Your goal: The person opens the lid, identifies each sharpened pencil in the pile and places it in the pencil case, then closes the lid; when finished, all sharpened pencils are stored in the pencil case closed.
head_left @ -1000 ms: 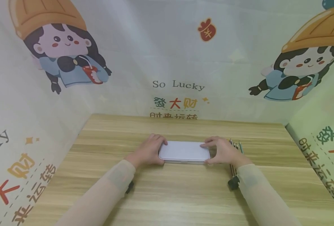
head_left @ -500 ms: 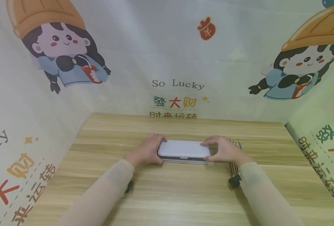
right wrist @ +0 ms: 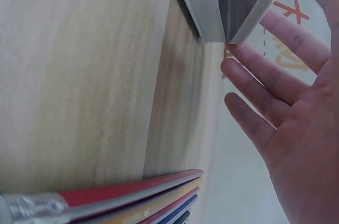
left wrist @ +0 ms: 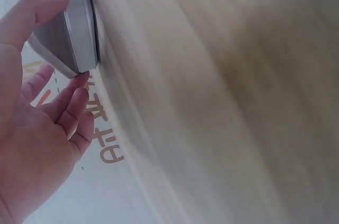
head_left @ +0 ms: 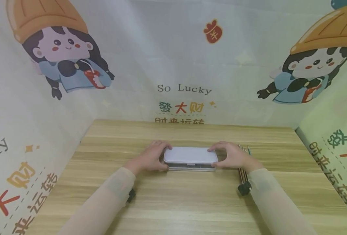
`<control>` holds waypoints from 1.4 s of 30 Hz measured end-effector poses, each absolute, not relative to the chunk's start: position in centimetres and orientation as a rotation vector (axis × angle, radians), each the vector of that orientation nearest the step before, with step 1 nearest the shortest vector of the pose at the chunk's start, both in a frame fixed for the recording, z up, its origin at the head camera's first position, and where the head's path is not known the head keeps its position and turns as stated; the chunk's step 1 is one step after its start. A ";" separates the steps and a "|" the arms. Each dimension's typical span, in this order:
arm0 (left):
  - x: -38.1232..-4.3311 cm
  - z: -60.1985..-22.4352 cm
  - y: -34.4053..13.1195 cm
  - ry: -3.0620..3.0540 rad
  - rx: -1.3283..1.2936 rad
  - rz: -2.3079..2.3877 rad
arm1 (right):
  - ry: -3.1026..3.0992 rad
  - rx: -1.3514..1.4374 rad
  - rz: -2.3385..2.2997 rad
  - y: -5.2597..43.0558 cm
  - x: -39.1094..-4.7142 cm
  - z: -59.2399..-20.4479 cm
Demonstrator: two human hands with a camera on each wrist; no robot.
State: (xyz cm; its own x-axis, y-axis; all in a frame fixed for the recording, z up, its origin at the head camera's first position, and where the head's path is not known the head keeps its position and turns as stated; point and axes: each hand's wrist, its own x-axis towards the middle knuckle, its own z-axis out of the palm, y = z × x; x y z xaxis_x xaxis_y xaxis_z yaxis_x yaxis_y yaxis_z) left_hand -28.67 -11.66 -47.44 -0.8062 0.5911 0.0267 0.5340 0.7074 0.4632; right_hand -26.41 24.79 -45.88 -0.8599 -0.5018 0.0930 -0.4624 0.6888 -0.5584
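A long white pencil case (head_left: 191,155) lies on the wooden table with its lid raised a little along the front. A dark gap shows between lid and base, with a small clasp tab at the front middle. My left hand (head_left: 154,156) holds the case's left end, thumb at the front edge (left wrist: 68,28) and fingertips at the back corner. At the right end, my right hand (head_left: 232,155) pinches the lid between thumb and forefinger; its other fingers (right wrist: 259,75) stretch toward the back corner. Most of the case's inside is hidden.
Several thin, coloured paintbrush-like sticks (head_left: 243,176) lie on the wooden table (head_left: 191,209) under and beside the right forearm. One has a crinkled silver band in the right wrist view. A printed cloth wall (head_left: 132,65) rises behind the table and on both sides.
The lid of the pencil case has risen at its front edge, from nearly closed to a visible gap. The left wrist has shifted slightly left; the right hand stays at its end.
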 end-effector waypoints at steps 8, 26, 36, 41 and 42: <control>-28.7 -47.5 -12.0 2.739 0.760 0.868 | 2.763 -0.706 -0.986 25.3 -26.5 -45.6; -28.5 -47.7 -12.2 2.735 0.754 0.982 | 2.784 -0.489 -1.157 25.1 -27.0 -44.2; -28.2 -47.8 -12.2 2.730 0.767 0.975 | 2.930 -0.351 -1.290 23.8 -27.7 -44.4; -28.3 -48.0 -12.1 2.731 0.788 0.962 | 3.073 -0.305 -1.461 22.9 -28.0 -44.3; -28.4 -48.0 -12.1 2.732 0.798 0.949 | 3.112 -0.310 -1.474 22.8 -28.0 -44.2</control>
State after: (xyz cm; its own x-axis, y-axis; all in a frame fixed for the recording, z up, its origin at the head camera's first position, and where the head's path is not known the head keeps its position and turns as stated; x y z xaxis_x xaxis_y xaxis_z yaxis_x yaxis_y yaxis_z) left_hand -28.38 -12.10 -47.96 -0.8493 0.5265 0.0397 0.4377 0.6599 0.6106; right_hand -28.00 22.83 -44.24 -0.9349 -0.0249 0.3540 -0.2896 0.6300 -0.7206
